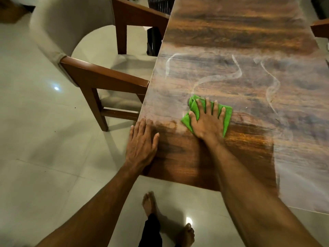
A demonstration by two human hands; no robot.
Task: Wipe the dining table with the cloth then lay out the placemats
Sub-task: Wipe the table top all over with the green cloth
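Note:
A long dark wooden dining table runs away from me, with pale dusty streaks across its middle and a darker patch at the near end. My right hand lies flat, fingers spread, pressing a crumpled green cloth onto the tabletop near the front. My left hand rests palm down on the table's near left corner, holding nothing. No placemats are in view.
A cushioned wooden armchair stands against the table's left side. A second chair's wooden arm shows at the right edge. Pale tiled floor lies to the left and in front, with my bare feet below the table's end.

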